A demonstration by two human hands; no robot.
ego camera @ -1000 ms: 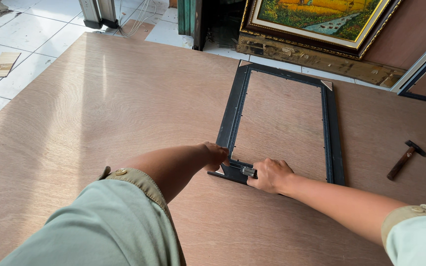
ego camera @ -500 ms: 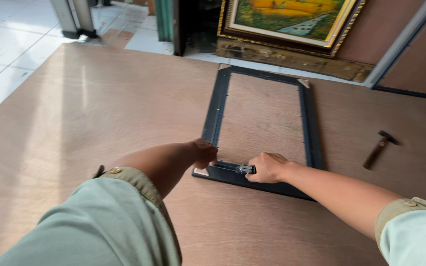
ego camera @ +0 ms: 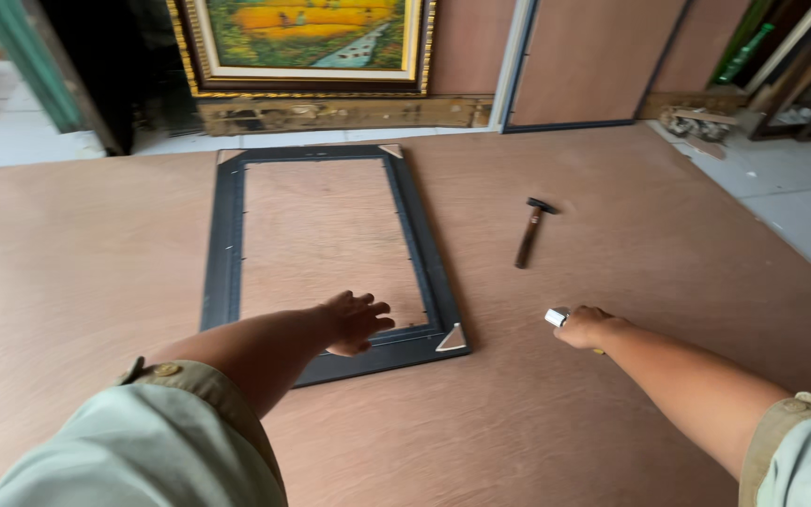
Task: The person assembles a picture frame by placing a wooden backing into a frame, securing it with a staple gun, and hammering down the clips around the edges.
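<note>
Head view. Item: black picture frame (ego camera: 229, 246), lying flat and face-down on the plywood sheet (ego camera: 612, 413), so its back and corner braces are reachable. Left hand (ego camera: 357, 321): fingers spread, palm down over the frame's near rail, gripping nothing; apparently steadying it. Right hand (ego camera: 587, 327): closed around a small tool (ego camera: 557, 317) with a silvery tip and a yellow part beneath the hand, resting on the sheet just right of the frame. Hammer (ego camera: 532, 229): lying untouched farther out, within reach. Background: gilt-framed painting (ego camera: 307, 42) leaning upright against the wall.
</note>
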